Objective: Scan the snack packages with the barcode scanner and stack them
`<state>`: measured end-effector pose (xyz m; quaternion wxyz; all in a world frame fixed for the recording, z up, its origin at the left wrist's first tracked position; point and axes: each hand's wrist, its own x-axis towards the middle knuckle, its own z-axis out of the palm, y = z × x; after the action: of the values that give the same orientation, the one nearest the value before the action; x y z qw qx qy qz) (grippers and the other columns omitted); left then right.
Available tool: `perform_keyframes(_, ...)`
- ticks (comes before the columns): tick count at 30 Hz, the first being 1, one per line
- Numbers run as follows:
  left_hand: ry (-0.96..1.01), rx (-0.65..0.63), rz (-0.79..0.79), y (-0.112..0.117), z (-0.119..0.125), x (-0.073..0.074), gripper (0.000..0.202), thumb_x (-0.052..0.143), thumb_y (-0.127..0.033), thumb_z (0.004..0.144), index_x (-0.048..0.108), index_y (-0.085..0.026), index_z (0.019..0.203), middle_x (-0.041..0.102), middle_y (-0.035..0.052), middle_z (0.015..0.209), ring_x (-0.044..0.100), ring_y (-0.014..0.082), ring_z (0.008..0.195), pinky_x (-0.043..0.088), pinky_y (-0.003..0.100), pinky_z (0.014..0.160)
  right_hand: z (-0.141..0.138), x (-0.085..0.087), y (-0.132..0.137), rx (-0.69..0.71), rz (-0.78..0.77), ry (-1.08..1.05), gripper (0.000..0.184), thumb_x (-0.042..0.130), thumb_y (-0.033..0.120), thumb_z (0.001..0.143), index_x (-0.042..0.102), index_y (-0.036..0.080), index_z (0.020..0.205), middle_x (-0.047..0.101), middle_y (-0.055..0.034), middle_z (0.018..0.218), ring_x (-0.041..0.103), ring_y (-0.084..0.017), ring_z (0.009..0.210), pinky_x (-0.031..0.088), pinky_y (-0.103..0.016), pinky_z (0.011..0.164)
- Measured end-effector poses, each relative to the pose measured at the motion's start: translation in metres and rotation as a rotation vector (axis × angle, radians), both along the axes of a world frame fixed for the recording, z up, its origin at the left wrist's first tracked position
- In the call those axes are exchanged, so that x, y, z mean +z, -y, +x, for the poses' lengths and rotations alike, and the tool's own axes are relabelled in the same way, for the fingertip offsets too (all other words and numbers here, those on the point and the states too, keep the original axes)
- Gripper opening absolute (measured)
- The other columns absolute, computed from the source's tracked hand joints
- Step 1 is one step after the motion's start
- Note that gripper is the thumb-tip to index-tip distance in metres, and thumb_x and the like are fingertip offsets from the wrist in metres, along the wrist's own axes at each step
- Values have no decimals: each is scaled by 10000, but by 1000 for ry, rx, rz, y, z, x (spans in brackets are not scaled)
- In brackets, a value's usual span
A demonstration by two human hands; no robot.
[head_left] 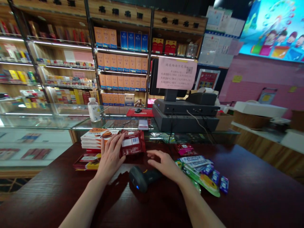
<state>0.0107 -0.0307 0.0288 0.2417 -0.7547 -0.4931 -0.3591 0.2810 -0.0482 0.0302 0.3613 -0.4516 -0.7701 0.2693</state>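
My left hand (111, 155) holds a dark red snack packet (133, 143) by its left edge, label side up, just above the dark wooden counter (249, 190). My right hand (163, 163) hovers with fingers spread, palm down, over the handle of a black barcode scanner (140, 178) lying on the counter. Left of the packet stands a stack of orange-and-white boxes (96, 137), and flat red packets (86, 161) lie below it. At the right lies a pile of blue, green and pink snack packets (203, 171).
Behind the counter stands a black cash register (185, 110) with a pink paper notice (176, 73). A plastic bottle (94, 109) stands on the glass display case (35, 122). Shelves of cartons (121, 63) fill the back wall.
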Motion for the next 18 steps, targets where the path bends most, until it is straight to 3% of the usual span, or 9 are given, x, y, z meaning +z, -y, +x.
perform_keyframes(2, -15, -36, -6, 2, 3, 1, 883, 586, -154, 798, 190, -240, 1583, 492, 113, 1488, 397, 317, 1412, 63, 596, 1239, -5, -5, -5, -112, 59, -150, 360, 608, 352, 902, 674, 249, 1241, 743, -58, 1109, 683, -222, 1018, 494, -377, 959)
perform_keyframes(5, -42, -83, -19, 4, 7, 2, 876, 585, -138, 791, 218, -251, 1578, 496, 92, 1496, 377, 304, 1430, 51, 588, 1245, -12, -11, -11, -171, 75, -281, 403, 618, 368, 894, 649, 242, 1275, 753, -58, 1071, 694, -219, 991, 518, -363, 921)
perform_keyframes(13, -76, -138, -26, 6, 16, -2, 875, 584, -102, 797, 220, -267, 1575, 483, 107, 1496, 385, 302, 1425, 97, 613, 1235, -18, -13, -10, -256, 129, -266, 234, 635, 359, 870, 756, 216, 1009, 740, -53, 947, 675, -220, 880, 517, -306, 793)
perform_keyframes(18, -39, -132, -10, 6, 15, -2, 847, 615, -130, 804, 268, -309, 1555, 350, 137, 1558, 338, 348, 1443, 211, 641, 1198, -18, -7, -8, -230, 117, -292, 218, 621, 357, 875, 764, 202, 931, 746, -46, 904, 673, -212, 835, 505, -286, 759)
